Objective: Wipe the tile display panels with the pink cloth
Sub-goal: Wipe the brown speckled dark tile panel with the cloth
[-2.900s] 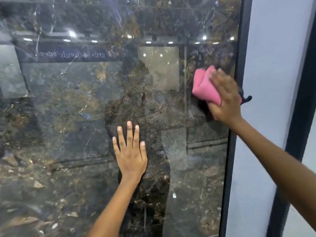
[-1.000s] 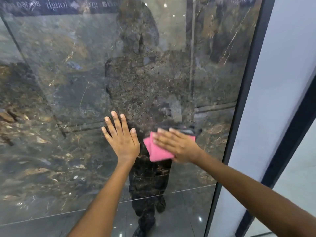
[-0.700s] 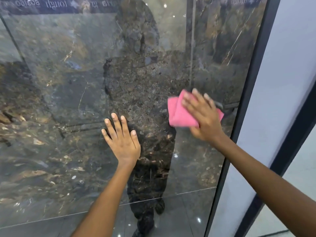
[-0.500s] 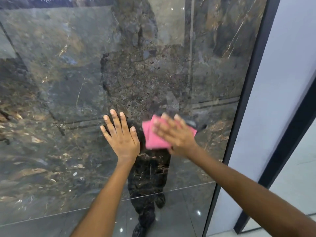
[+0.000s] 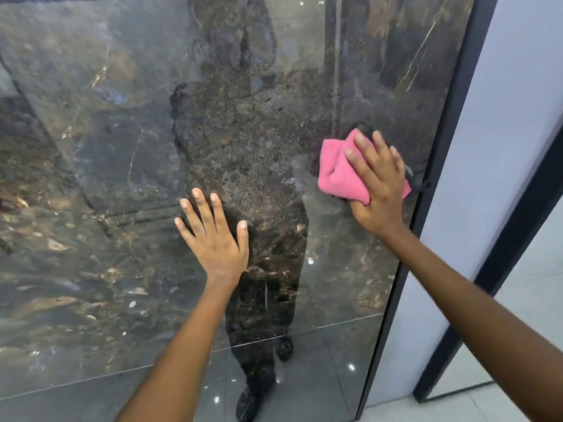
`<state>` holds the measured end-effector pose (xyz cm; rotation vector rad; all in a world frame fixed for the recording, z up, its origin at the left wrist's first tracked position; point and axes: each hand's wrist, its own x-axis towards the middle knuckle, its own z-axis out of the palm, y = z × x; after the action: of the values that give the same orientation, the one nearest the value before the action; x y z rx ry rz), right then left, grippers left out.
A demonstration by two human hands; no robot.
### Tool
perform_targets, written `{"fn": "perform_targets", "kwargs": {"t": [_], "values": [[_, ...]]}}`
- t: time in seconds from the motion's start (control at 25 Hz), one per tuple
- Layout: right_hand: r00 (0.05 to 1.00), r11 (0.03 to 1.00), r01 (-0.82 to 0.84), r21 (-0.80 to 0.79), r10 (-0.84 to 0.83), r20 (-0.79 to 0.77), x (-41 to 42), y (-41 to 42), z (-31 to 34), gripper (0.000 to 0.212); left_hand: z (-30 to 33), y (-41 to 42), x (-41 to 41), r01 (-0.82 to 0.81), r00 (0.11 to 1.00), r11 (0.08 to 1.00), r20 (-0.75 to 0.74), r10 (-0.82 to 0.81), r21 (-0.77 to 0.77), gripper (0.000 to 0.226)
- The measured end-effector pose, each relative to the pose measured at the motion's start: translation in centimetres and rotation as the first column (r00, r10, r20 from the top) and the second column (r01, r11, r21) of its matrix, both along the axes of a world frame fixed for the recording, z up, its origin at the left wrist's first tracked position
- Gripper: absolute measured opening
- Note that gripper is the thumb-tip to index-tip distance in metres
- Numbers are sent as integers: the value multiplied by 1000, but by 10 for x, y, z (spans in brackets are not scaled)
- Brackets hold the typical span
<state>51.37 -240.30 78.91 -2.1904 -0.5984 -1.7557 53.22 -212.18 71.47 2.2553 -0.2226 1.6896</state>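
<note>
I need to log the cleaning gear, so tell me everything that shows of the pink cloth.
The pink cloth is a soft, fuzzy-looking fabric, bright pink, bunched into a thick folded wad with a crease down its left part. It lies flat against the glossy dark marble-look tile panel, close to the panel's black right edge frame. The right hand presses it to the panel with spread fingers, covering its right half; a small pink corner shows past the hand on the right. The left hand rests apart from it.

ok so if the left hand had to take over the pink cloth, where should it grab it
Probably the bunched left edge of the pink cloth, coming in from the left. That folded part sticks out bare past the fingers of the right hand, which presses the rest against the tile panel. The left hand lies flat nearby.
</note>
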Motion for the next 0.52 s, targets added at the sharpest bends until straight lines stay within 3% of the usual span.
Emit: {"fn": "perform_targets", "kwargs": {"t": [0.04,0.08,0.12,0.2,0.24,0.28,0.32,0.4,0.48,0.52], "values": [[999,1000,27,14,-26,-21,-2,5,-27,55,0,0,1,-8,1000,1000,2,8,1,67],[994,993,45,-108,-55,-90,-6,8,-67,63,0,0,1,-17,1000,1000,0,17,4,67],[981,942,63,-330,-118,-152,-13,5,-111,78,-1,1,2,-25,1000,1000,-4,25,8,67],[945,651,22,-758,-260,-196,-31,-12,-178,108,-1,2,1,-32,999,999,-7,32,14,67],[940,552,-24,-833,-272,-207,-35,-18,-189,117,-2,2,1,-35,999,999,-9,35,16,68],[947,532,-73,-844,-229,-227,-33,-22,-182,116,-2,2,1,-34,999,999,-13,34,13,68],[960,566,-99,-819,-161,-227,-28,-21,-161,106,-2,1,1,-30,999,999,-15,30,13,68],[976,779,-134,-613,-3,-217,-17,-15,-93,68,-1,1,0,-34,999,999,-18,35,18,68],[990,970,-83,-230,53,-133,-8,-16,-37,50,0,0,-1,-33,999,999,-24,33,8,69],[992,999,-38,-20,36,-120,-6,-16,-31,52,0,-1,-2,-22,999,1000,-23,22,3,69]]}}
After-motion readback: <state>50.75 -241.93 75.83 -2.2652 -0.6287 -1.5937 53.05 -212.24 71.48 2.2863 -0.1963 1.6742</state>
